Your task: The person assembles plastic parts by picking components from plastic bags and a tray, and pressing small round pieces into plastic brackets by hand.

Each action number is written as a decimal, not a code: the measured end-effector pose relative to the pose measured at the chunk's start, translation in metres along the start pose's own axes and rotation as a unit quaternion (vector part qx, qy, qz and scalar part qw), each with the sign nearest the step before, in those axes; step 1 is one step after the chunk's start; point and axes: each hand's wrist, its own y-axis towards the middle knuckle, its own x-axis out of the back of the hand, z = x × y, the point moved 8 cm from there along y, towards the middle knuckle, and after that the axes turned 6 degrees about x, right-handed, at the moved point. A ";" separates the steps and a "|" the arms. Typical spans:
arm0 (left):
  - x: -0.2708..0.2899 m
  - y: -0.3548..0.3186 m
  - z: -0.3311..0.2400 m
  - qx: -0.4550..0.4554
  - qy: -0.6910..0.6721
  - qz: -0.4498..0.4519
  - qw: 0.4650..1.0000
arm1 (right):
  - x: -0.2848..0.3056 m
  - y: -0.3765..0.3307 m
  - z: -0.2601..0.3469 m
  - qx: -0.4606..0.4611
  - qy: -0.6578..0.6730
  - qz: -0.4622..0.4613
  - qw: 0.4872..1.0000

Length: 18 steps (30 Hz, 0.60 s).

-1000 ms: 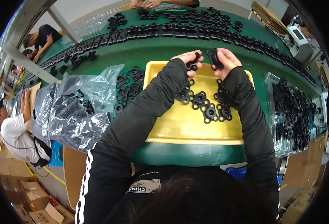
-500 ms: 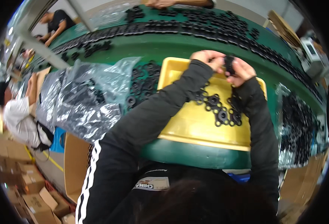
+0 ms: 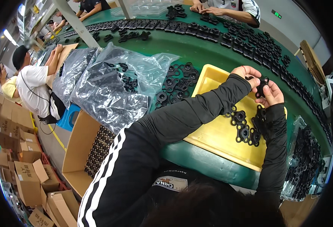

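Above the far right part of a yellow plastic tray (image 3: 202, 133), both my hands are raised close together. My right hand (image 3: 271, 94) pinches a black three-lobed plastic part (image 3: 263, 87) with ring-shaped ends. The fingers of my left hand (image 3: 247, 72) are closed on a small dark piece beside that part; whether the two are joined, I cannot tell. Beneath my hands, several similar black parts (image 3: 243, 132) lie in the tray, some partly hidden by my right forearm.
Left of the tray are loose black parts (image 3: 178, 81) and clear plastic bags (image 3: 113, 94) of parts. Another filled bag (image 3: 304, 162) lies at right. Beyond runs a row of black parts (image 3: 196, 31) on the green table (image 3: 166, 49). An opened carton (image 3: 74, 151) stands at left. Co-workers sit nearby.
The view has swung, shifting the tray and bags rightward in the picture. The black part in my right hand has turned and now shows its lobes. Both hands remain together over the tray.
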 end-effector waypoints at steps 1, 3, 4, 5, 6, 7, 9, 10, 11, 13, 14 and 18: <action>0.000 0.000 -0.002 -0.023 0.016 0.000 1.000 | 0.000 0.000 0.000 0.002 -0.014 -0.007 1.000; -0.002 -0.001 -0.005 -0.069 0.048 0.000 0.996 | -0.001 0.001 0.000 0.006 -0.040 -0.020 0.999; -0.003 -0.001 -0.006 -0.069 0.048 0.002 0.997 | -0.003 0.003 -0.001 0.006 -0.041 -0.021 0.999; 0.000 0.000 -0.002 -0.039 0.027 -0.018 0.999 | -0.004 0.005 0.000 0.021 -0.055 -0.032 0.998; -0.002 0.000 0.004 -0.004 0.005 -0.029 1.000 | 0.000 0.004 0.002 0.036 -0.074 -0.054 0.995; -0.004 0.000 0.010 0.031 -0.018 -0.039 0.999 | 0.005 0.003 0.003 0.050 -0.092 -0.075 0.992; -0.006 0.000 0.019 0.106 -0.016 -0.060 0.992 | 0.018 0.002 0.002 0.057 -0.075 -0.096 0.991; -0.001 0.001 0.020 0.143 0.008 -0.073 0.987 | 0.023 0.004 -0.002 0.051 -0.037 -0.091 0.994; 0.010 0.000 0.023 0.143 0.001 -0.066 0.988 | 0.021 0.005 0.001 0.050 -0.040 -0.100 0.993; 0.018 0.006 0.024 0.149 0.010 -0.051 0.988 | 0.015 0.002 0.003 -0.022 -0.007 -0.113 0.993; 0.017 0.004 0.020 0.131 -0.002 -0.045 0.990 | 0.015 0.003 0.002 -0.020 -0.005 -0.110 0.994; 0.011 0.005 0.020 0.157 -0.076 -0.044 0.984 | 0.026 0.002 0.003 0.000 -0.043 -0.107 0.993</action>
